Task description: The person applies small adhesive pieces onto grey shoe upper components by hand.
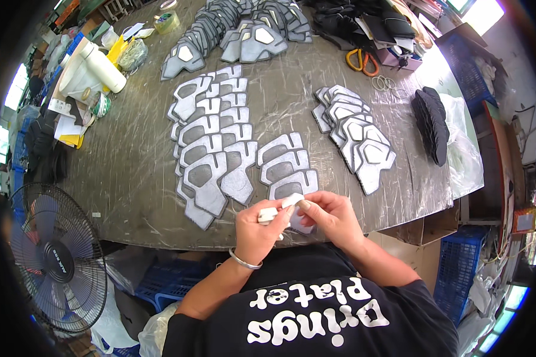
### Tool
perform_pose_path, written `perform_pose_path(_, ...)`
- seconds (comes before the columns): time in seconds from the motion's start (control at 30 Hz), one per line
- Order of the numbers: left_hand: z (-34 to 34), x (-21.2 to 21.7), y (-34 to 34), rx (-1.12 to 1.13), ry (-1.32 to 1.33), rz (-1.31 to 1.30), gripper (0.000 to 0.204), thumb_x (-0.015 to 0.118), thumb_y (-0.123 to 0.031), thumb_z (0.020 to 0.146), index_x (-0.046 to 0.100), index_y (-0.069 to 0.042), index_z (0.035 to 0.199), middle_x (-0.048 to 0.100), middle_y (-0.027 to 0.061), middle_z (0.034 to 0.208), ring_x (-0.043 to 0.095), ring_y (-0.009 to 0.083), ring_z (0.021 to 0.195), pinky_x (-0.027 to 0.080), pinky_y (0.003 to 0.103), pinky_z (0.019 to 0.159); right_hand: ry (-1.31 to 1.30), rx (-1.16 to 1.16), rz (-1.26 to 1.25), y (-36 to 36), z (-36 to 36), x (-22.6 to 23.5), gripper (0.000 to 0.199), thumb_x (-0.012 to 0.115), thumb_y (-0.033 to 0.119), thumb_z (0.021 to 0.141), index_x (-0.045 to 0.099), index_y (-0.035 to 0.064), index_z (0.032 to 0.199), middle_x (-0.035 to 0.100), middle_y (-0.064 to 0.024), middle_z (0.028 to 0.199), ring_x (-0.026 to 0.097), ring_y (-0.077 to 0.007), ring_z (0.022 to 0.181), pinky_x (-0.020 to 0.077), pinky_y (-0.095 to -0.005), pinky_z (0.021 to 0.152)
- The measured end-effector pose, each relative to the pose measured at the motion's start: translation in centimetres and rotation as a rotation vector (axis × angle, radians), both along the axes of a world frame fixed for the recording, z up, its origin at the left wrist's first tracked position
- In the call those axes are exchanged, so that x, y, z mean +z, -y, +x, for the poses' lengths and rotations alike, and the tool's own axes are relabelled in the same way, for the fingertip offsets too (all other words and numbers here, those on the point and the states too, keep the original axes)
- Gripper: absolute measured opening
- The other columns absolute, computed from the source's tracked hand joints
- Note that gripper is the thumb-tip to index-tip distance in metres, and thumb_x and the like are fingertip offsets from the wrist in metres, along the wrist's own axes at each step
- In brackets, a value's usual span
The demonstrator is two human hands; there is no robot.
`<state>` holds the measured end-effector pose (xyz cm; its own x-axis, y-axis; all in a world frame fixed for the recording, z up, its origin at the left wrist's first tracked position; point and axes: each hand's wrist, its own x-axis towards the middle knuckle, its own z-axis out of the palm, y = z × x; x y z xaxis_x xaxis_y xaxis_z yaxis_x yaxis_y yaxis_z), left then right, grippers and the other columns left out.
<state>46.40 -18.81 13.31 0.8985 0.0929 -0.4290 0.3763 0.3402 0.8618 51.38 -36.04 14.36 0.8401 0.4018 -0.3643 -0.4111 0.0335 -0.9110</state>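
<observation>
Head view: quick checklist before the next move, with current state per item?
1. White piece secured: ok, at the fingertips of the left hand and right hand.
2. Other white pieces held: ok, in the left hand.
3. Gray piece below the hands fully visible: not ok, the hands partly cover it.
4. Orange-handled scissors away from the hands: ok, at the table's far right.
5. Fan blades stopped: cannot tell from one picture.

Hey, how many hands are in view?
2: the left hand, holding white pieces, and the right hand to its right, touching one, both by the near edge of the table.
</observation>
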Motion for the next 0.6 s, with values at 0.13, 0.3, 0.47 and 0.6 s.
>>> perform_pose_path(0.13, 0.2, -0.3, -0.8, 0.012, 0.833, 1.173, 0.029, 0.075, -0.011, 0.075, 0.071, -0.008, 0.104, 0.058, 0.0011, 0.071, 0.054, 0.0161, 0.054, 0.040, 0.028, 0.047, 0.052, 0.065, -0.086, 1.3, -0.4, 0.6, 0.018, 0.066, 0.015, 0.091, 0.068, -0.0029, 0.091, 0.067, -0.0047, 0.079, 0.060, -0.0079, 0.069, 0.0497, -0.0238, 0.065)
perform_pose_path(0.3, -0.1, 0.3, -0.8, -0.162, 0.912, 1.406, 0.038, 0.076, -0.012, 0.067, 0.072, -0.009, 0.105, 0.058, 0.0005, 0.076, 0.053, 0.0181, 0.058, 0.041, 0.030, 0.049, -0.120, 0.020, -0.035, 1.1, -0.2, 0.1, 0.016, 0.067, 0.014, 0.091, 0.068, -0.0018, 0.090, 0.066, -0.0049, 0.076, 0.060, -0.0082, 0.067, 0.0494, -0.0232, 0.062)
perform_pose_path(0.47, -0.1, 0.0, -1.1, -0.221, 0.856, 1.250, 0.037, 0.076, -0.011, 0.068, 0.071, -0.009, 0.104, 0.062, 0.0015, 0.081, 0.056, 0.0186, 0.059, 0.043, 0.030, 0.050, -0.198, -0.081, -0.049, 2.1, 1.9, -1.0, 0.018, 0.069, 0.016, 0.090, 0.067, -0.0005, 0.086, 0.065, -0.0024, 0.073, 0.057, -0.0050, 0.060, 0.0458, -0.0190, 0.055)
perform_pose_path(0.6, -0.5, -0.7, -1.9, -0.283, 0.607, 1.188, 0.034, 0.078, -0.016, 0.071, 0.070, -0.006, 0.102, 0.066, 0.0035, 0.092, 0.064, 0.0200, 0.067, 0.051, 0.031, 0.057, -0.014, 0.128, -0.291, 3.1, 4.4, -1.0, 0.019, 0.063, 0.016, 0.094, 0.065, -0.0030, 0.091, 0.064, -0.0024, 0.073, 0.056, -0.0053, 0.062, 0.0454, -0.0208, 0.055)
